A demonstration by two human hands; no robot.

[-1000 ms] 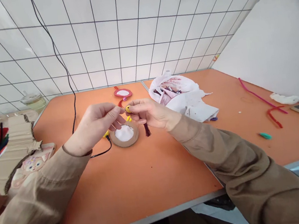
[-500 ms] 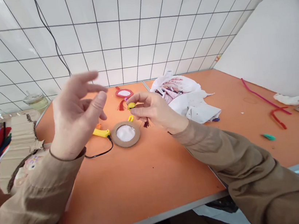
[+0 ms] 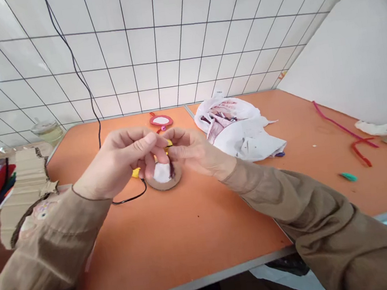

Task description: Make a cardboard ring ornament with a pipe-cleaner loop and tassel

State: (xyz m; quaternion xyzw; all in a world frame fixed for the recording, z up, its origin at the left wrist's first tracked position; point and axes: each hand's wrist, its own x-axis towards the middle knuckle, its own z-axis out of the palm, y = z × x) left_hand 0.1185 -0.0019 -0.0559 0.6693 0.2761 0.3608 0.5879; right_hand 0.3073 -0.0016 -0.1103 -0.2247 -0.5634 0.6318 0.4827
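My right hand [image 3: 192, 152] is closed, thumb and index finger pinching a small yellow bell [image 3: 169, 143]. Most of the bell is hidden by fingers. A dark red tassel [image 3: 172, 169] hangs just under it. My left hand [image 3: 129, 158] meets the bell from the other side, its thumb and fingers pressed together; what they grip is hidden. Below the hands lies a round cardboard ring [image 3: 166, 184] with a white centre, partly covered. Beyond them is a red-rimmed oval ornament [image 3: 161, 120] with a small pink bead [image 3: 163, 128].
A yellow tool [image 3: 136, 173] with a black cable lies behind my left hand. A white plastic bag [image 3: 260, 138] sits back right. Torn cardboard [image 3: 22, 182] and a lidded glass [image 3: 48, 131] stand left. Red pipe cleaners [image 3: 360, 154] and a green piece [image 3: 348, 177] lie right.
My left hand has come down and right from its raised, spread pose, and its fingers now close in at the bell. My right hand still pinches the bell, shifted slightly left.
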